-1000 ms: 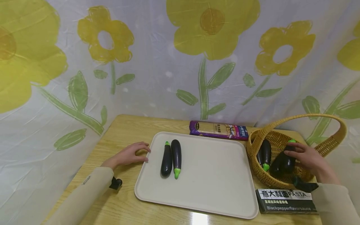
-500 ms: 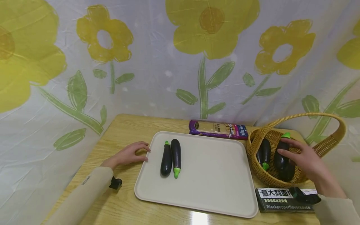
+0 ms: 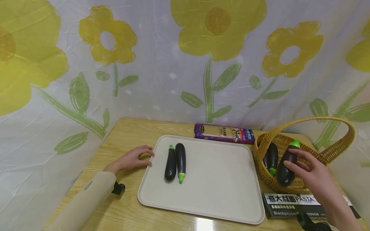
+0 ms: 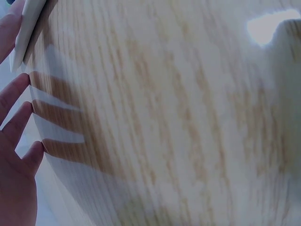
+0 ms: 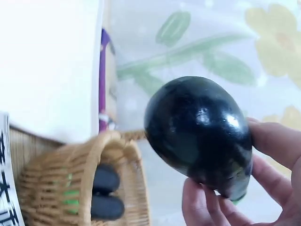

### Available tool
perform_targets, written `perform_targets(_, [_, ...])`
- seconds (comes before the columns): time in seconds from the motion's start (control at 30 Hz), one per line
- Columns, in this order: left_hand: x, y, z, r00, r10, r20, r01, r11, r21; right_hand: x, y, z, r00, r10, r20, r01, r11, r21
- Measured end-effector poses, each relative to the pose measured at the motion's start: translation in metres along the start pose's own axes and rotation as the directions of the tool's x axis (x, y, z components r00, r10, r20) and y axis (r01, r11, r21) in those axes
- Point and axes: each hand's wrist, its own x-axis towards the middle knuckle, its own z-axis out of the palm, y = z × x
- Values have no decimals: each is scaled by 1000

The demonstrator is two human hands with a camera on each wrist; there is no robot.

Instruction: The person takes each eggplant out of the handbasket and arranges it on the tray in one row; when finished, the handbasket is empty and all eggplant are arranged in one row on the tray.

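Note:
In the head view my right hand [image 3: 313, 173] grips a dark purple eggplant [image 3: 286, 168] with a bright green stem, held raised at the wicker basket [image 3: 261, 171]. The right wrist view shows this eggplant [image 5: 200, 129] between thumb and fingers, its rounded end toward the camera. Two more eggplants [image 3: 273, 156] lie in the basket's left side; the hand hides part of the basket. My left hand [image 3: 134, 158] rests at the left rim of the cream tray [image 3: 219, 179], fingertips touching it. Two eggplants [image 3: 180, 158] lie side by side on the tray's left part.
A purple pasta packet [image 3: 224, 133] lies behind the tray. A black and white pasta box [image 3: 289, 205] lies in front of the basket, partly under the right forearm. The basket's tall handle [image 3: 312, 118] arches over it. A flowered curtain [image 3: 162, 80] hangs behind the wooden table [image 3: 130, 186].
My right hand has raised the eggplant from among the others in the basket and drawn it up and toward me. The left hand stays at the tray rim.

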Motion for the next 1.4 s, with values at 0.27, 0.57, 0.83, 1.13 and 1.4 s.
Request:
perform_targets(0.27, [0, 0, 0, 1000, -6, 7, 6, 1000, -20, -17, -26, 13, 999, 42, -22, -41, 998, 38])
perform_targets(0.57, [0, -1, -1, 1000, -5, -4, 5, 1000, -16, -11, -57, 45, 993, -86, 78, 79, 992, 95])
perform_targets(0.83, [0, -3, 1, 1000, 20, -6, -20, 1000, -10, 15, -71, 86, 968, -119, 220, 85, 984, 159])
perform_targets(1.13, [2, -5, 2, 1000, 28, -13, -28, 1000, 14, 50, -74, 160, 911, -160, 380, 58, 962, 268])
perform_targets(1.4, [2, -4, 1, 999, 31, -14, -31, 999, 14, 75, -87, 219, 878, -169, 448, 74, 972, 221])
